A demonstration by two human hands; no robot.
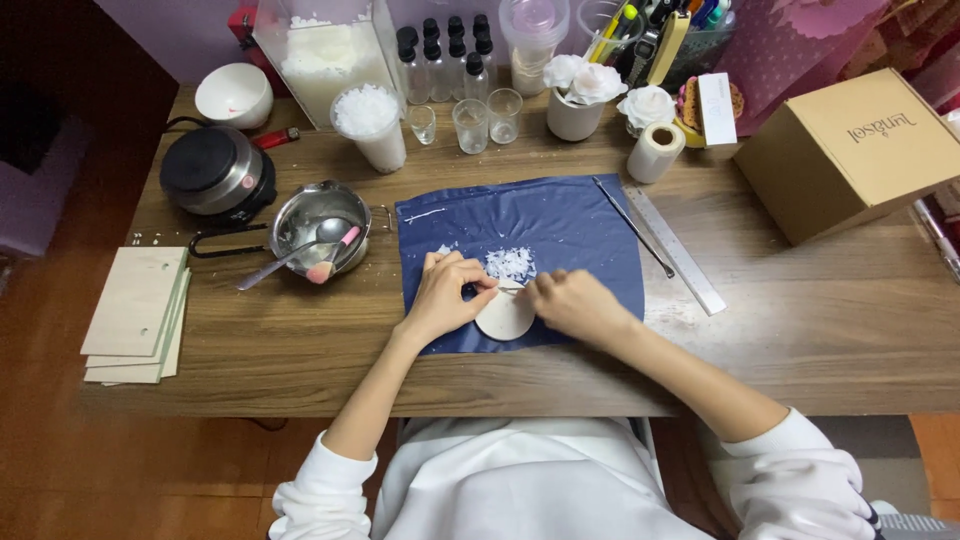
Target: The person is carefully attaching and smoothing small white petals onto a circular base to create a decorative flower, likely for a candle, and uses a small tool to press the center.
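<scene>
Both hands, left hand (443,296) and right hand (572,303), pinch the white disc (505,316) over the blue mat (560,225), which catches the flakes (510,263).

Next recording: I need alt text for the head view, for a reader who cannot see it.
Seen from above, a person's left hand and right hand hold a round white disc on a dark blue mat, beside a pile of white flakes. A metal pot, small hot plate and cardboard box sit on the wooden desk.
</scene>
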